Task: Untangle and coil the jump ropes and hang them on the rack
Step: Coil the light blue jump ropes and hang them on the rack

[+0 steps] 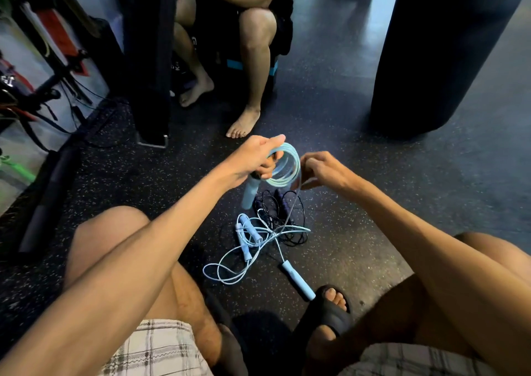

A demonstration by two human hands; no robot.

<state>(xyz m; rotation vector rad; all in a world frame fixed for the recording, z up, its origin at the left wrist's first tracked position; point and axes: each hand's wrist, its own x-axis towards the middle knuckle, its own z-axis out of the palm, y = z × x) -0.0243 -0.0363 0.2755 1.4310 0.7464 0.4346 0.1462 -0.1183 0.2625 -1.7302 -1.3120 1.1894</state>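
Rope coil point(296, 160) hangs gripped in the left hand point(255, 157), its loose tail point(290, 206) running from the pinching right hand point(324, 168), just beside, down to the floor point(373, 203).

A coiled rope point(283, 163) is hanging in the left grip point(255, 160), and the right grip point(321, 168) is sitting just to its right. Below them, a tangle of ropes point(270, 226) is lying on the floor point(359, 203), between the knees. A seated person point(253, 45) is sitting behind it, a punching bag point(439, 54) is hanging far right, and a rack point(34, 68) is standing far left.
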